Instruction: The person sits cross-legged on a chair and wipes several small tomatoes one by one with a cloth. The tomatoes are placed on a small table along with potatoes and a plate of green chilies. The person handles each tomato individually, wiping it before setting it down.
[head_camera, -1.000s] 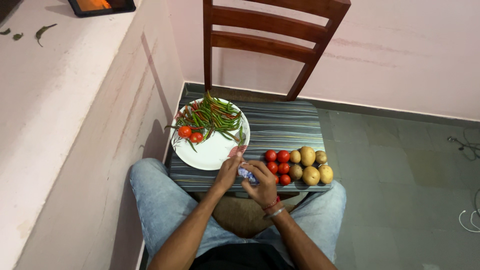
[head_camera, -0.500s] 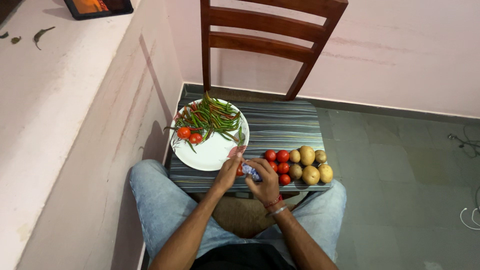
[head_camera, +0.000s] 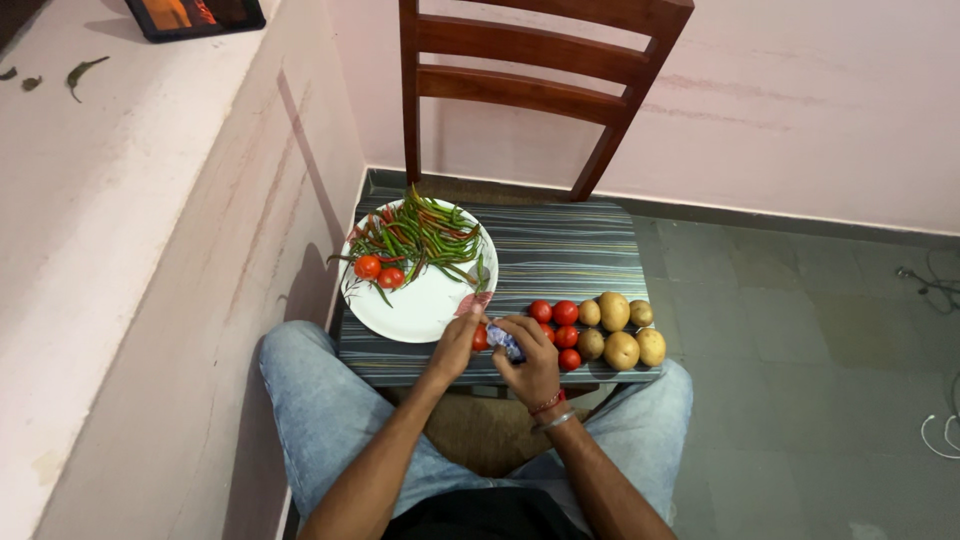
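left hand (head_camera: 455, 345): at the front edge of the chair seat, fingers curled narrow around a red tomato (head_camera: 480, 338), touching it from the left.
right hand (head_camera: 530, 365): just beside the left hand, fingers closed on a small blue-and-white cloth (head_camera: 503, 343), pressed against the tomato's right side.
tomato in hand: between the two hands, just off the plate's front right rim, mostly hidden.
cloth: crumpled, wedged between right fingers and the tomato.
wrist: red thread and a metal bangle (head_camera: 553, 420) on the right forearm.
chair seat (head_camera: 560, 250): striped grey, carrying everything; back half to the right bare.
white plate (head_camera: 425, 300): on the seat's left side, reaching toward the back left corner.
green chillies (head_camera: 420, 235): heaped on the plate's far half, a few red ones mixed in.
plate tomatoes (head_camera: 378, 270): two, side by side at the plate's left rim, touching the chillies.
loose tomatoes (head_camera: 556, 325): cluster near the front edge, right of the hands, touching one another.
potatoes (head_camera: 620, 330): six, in two rows at the front right corner, just beside the loose tomatoes.
chair back (head_camera: 530, 60): dark wooden slats, upright beyond the seat.
ledge (head_camera: 90, 180): pink, along the left; a dark-framed tablet (head_camera: 195, 15) at its far end.
legs: blue jeans (head_camera: 320, 410) either side of the front edge.
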